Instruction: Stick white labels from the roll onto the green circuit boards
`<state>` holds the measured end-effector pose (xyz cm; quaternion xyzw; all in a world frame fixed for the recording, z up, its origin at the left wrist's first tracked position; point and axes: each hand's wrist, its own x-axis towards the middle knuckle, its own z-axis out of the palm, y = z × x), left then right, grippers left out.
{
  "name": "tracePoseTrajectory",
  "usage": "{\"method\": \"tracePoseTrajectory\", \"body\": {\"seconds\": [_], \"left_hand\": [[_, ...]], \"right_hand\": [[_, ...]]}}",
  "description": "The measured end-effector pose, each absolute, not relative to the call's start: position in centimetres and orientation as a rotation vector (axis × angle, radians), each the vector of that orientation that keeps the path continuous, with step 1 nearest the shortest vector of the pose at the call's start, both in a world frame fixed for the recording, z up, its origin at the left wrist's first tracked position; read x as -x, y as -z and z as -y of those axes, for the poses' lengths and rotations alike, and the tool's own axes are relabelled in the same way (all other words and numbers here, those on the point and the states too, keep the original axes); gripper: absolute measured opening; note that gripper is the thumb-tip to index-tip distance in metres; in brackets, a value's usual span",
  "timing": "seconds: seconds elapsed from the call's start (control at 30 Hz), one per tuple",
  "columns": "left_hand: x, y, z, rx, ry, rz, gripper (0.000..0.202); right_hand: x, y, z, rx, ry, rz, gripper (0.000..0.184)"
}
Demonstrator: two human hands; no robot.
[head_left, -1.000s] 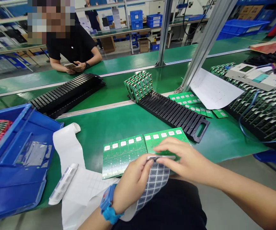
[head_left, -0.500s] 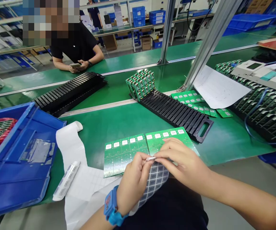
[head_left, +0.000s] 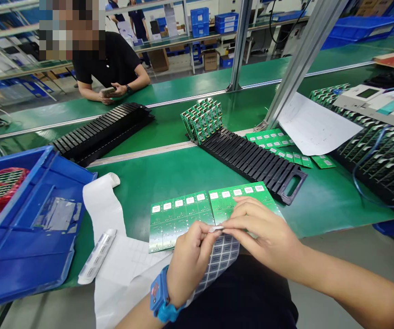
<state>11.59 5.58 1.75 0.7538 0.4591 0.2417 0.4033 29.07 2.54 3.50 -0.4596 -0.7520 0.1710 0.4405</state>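
Observation:
My left hand (head_left: pixel 190 260) grips the top edge of a sheet of small grey labels (head_left: pixel 222 258) that curls down over my lap. My right hand (head_left: pixel 265 235) pinches at the same edge, its fingertips closed on one label at the sheet's top. Both hands hover just in front of two green circuit board panels (head_left: pixel 179 214) lying side by side on the green bench; each panel carries a row of white labels along its far edge. My right hand covers the near part of the right panel (head_left: pixel 238 194).
A black slotted rack (head_left: pixel 251 157) holds upright boards (head_left: pixel 202 119) behind the panels; a second black rack (head_left: pixel 101 132) lies left. A blue bin (head_left: pixel 28 237), white backing paper (head_left: pixel 104 214), loose boards (head_left: pixel 279 146) and a person across the bench holding a phone (head_left: pixel 109 91).
The view has shifted slightly. My hands have come closer together at the top edge of the label sheet, and my right fingers have closed into a pinch there.

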Motion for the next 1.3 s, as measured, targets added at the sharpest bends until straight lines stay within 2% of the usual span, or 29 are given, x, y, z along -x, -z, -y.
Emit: {"method": "tracePoseTrajectory", "body": {"seconds": [0.13, 0.23, 0.4, 0.77, 1.0, 1.07, 1.13, 1.27, 1.3], "left_hand": [[-11.3, -1.6, -5.8, -2.067, -0.584, -1.122, 0.033], [-11.3, -1.8, -5.7, -2.14, -0.519, -0.994, 0.027], [-11.7, -2.1, -5.5, -2.252, -0.434, -0.744, 0.01], [-11.7, -1.8, -5.4, -2.256, -0.41, -0.763, 0.014], [-11.7, -1.7, -5.5, -2.249, -0.407, -0.772, 0.013], [-11.7, -1.7, -5.5, -2.243, -0.401, -0.774, 0.012], [-11.8, -1.6, -5.5, -2.238, -0.392, -0.777, 0.013], [-11.9, -1.5, -5.6, -2.231, -0.394, -0.786, 0.014], [-11.9, -1.5, -5.6, -2.229, -0.396, -0.788, 0.014]], "right_hand": [[-31.2, -5.4, -3.1, 1.245, -0.642, 1.809, 0.011], [-35.8, -6.6, -4.5, 1.571, -0.711, 1.659, 0.016], [-42.2, -5.6, -6.4, 1.947, -1.137, 1.737, 0.025], [-41.5, -4.2, -5.2, 1.879, -1.321, 1.895, 0.024], [-41.6, -3.4, -5.1, 1.923, -1.315, 1.919, 0.021], [-41.2, -3.3, -4.8, 1.96, -1.244, 1.954, 0.021], [-40.4, -3.4, -4.1, 2.006, -1.011, 2.06, 0.021], [-38.9, -3.8, -2.9, 2.156, -0.058, 2.195, 0.016], [-38.7, -3.9, -2.8, 2.163, 0.079, 2.173, 0.017]]}}
